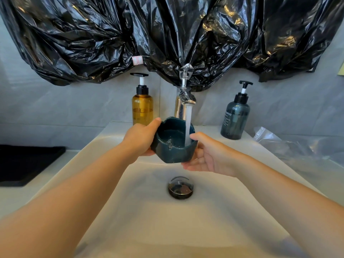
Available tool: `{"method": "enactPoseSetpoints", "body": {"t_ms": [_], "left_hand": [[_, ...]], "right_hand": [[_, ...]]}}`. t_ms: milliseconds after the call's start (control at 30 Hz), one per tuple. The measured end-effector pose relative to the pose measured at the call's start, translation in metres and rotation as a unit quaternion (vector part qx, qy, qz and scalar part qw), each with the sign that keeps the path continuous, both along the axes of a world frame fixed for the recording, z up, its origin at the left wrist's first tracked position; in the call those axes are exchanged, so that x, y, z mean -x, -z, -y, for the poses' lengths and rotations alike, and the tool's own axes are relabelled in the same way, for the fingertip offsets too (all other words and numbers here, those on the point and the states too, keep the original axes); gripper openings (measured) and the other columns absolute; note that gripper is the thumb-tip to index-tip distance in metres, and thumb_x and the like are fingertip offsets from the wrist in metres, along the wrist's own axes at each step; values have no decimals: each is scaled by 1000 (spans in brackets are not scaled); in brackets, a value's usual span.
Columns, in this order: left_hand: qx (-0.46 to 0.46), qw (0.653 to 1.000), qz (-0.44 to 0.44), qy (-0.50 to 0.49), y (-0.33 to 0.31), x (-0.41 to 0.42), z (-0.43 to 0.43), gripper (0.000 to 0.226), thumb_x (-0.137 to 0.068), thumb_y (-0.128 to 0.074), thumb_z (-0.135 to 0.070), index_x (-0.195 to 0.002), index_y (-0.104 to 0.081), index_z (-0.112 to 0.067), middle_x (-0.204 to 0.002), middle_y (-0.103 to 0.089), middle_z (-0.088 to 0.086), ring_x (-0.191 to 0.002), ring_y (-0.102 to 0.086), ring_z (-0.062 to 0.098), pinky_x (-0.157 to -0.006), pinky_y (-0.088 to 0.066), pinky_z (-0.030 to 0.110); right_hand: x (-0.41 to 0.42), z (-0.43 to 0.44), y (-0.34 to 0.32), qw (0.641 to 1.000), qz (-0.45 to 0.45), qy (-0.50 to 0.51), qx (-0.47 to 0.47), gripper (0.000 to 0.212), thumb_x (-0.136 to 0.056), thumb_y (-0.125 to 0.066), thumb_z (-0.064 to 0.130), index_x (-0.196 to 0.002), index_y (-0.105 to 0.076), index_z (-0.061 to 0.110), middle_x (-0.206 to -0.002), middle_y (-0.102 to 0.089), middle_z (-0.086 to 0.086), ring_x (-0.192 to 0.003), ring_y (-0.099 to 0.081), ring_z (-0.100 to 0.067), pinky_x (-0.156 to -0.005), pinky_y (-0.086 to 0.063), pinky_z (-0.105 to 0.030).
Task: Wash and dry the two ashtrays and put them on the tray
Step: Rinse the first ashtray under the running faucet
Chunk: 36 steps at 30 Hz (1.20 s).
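Left hand [141, 139] and right hand [211, 158] grip ashtray [172, 147] at rim edges — under tap [184, 98] stream — held clear above sink [186, 231]

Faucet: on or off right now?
On: a white water stream falls from the faucet into the ashtray held beneath it.

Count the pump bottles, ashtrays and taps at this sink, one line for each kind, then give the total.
Pump bottles: 2 (amber bottle, dark bottle)
Ashtray: 1
Tap: 1
Total: 4
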<state>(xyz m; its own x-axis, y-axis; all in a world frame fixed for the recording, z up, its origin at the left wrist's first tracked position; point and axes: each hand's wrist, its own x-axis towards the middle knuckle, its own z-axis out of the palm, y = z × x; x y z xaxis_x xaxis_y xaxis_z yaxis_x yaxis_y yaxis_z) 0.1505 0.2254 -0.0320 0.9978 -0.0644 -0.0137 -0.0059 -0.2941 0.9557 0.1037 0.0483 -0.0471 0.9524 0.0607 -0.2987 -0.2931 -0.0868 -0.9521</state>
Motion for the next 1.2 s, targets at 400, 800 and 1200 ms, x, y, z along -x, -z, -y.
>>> {"method": "enactPoseSetpoints", "body": {"t_ms": [400,800,1200], "left_hand": [[40,993,-87,75,-4,12,6,13,-98,-50,-25,-102,-53,-13,-84,-65,8,-74,-66,21,-54,-57,28],[64,992,-78,72,-3,9,1,23,-96,-54,-31,-114,-52,-16,-89,-65,5,-79,-65,21,-56,-56,27],[55,993,-77,68,0,6,2,19,-94,-57,-32,-107,-54,-18,-100,-66,8,-92,-64,23,-65,-56,27]], "right_hand": [[6,14,-9,991,-39,-18,126,59,-94,-35,56,-107,-59,4,-74,-70,-12,-60,-66,-19,-59,-55,-24],[7,11,-8,984,-73,-80,143,65,-94,-29,53,-115,-59,-1,-72,-69,-12,-57,-62,-17,-55,-52,-21],[9,12,-8,983,-87,-85,141,61,-96,-32,51,-107,-62,-2,-75,-71,-13,-56,-62,-16,-53,-52,-20]]}}
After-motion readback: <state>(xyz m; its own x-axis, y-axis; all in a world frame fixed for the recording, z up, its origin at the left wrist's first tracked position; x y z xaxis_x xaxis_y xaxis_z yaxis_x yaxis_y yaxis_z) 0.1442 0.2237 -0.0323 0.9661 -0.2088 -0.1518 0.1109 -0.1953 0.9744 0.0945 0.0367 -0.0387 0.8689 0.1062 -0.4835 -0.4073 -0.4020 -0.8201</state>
